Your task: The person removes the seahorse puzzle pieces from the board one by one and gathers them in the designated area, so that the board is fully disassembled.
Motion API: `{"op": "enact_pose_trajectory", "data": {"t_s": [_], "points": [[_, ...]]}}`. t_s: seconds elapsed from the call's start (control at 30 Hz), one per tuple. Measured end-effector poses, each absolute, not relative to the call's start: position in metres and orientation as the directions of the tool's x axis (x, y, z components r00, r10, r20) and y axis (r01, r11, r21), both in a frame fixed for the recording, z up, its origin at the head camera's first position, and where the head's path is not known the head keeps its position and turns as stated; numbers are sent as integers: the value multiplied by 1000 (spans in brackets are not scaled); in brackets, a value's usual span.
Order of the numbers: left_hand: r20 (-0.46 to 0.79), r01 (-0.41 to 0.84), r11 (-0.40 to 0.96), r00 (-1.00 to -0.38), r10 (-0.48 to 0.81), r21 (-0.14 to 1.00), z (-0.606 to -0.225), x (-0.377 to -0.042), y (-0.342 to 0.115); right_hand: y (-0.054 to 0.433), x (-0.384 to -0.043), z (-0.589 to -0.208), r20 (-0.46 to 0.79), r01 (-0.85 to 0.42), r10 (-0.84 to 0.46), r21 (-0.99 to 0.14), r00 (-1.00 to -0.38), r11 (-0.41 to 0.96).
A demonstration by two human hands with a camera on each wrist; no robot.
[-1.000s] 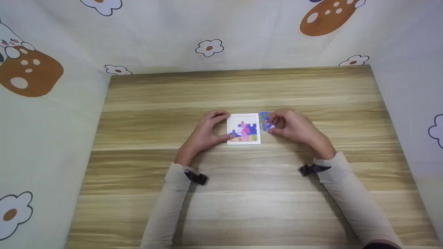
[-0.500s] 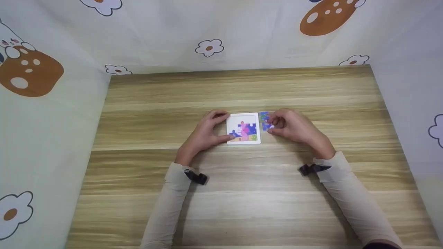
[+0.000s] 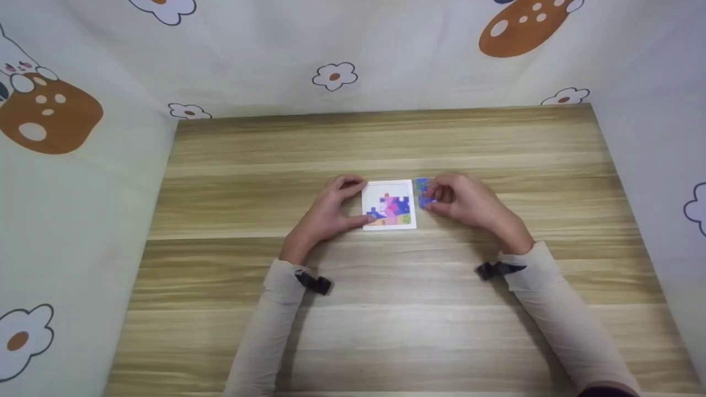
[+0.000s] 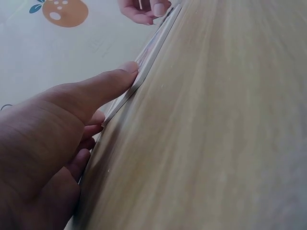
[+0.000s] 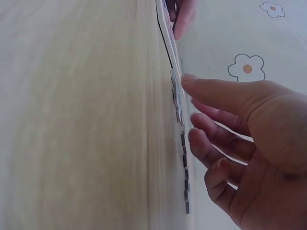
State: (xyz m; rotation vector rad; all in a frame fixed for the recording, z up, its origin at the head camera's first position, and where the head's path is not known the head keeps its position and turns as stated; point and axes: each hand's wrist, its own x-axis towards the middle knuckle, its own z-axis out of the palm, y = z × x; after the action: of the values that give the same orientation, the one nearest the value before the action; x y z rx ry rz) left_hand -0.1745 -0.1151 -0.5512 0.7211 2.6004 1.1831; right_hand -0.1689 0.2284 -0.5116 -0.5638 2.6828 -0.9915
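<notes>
A square white puzzle tray (image 3: pixel 386 227) lies mid-table, its lower part filled with blue, pink and yellow jigsaw pieces and its upper part bare. My left hand (image 3: pixel 329 209) grips the tray's left side. In the left wrist view its thumb (image 4: pixel 112 84) presses on the rim, with the fingers at the edge. Just right of the tray lie loose blue jigsaw pieces (image 3: pixel 422 184), partly under my right hand (image 3: pixel 460 201). In the right wrist view, that thumb (image 5: pixel 211 91) is right at the nearest jigsaw piece (image 5: pixel 176 98), with the other fingers loosely bent above the pieces.
The wooden table (image 3: pixel 375 320) has light and dark grain. Pale cloth (image 3: pixel 265 60) printed with flowers and brown shapes hangs behind it and along both sides. A small black camera (image 3: pixel 317 284) is strapped to the left wrist, another camera (image 3: pixel 488 270) to the right.
The right thumb and fingertips have shifted slightly left over the loose pieces. My left hand and the tray have stayed nearly in place.
</notes>
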Motion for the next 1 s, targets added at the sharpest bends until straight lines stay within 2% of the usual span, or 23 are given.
{"op": "enact_pose_trajectory", "data": {"t_s": [0.3, 0.7, 1.0], "points": [[11, 339, 579, -869, 495, 742, -551, -174, -114, 205, -170, -502, -25, -327, -479, -699, -878, 636], [39, 368, 572, -863, 504, 733, -551, -174, -113, 181, -171, -510, -62, -334, -520, -701, -852, 630], [63, 384, 567, -862, 503, 729, -554, -175, -114, 167, -173, -510, -140, -295, -529, -698, -837, 652]]}}
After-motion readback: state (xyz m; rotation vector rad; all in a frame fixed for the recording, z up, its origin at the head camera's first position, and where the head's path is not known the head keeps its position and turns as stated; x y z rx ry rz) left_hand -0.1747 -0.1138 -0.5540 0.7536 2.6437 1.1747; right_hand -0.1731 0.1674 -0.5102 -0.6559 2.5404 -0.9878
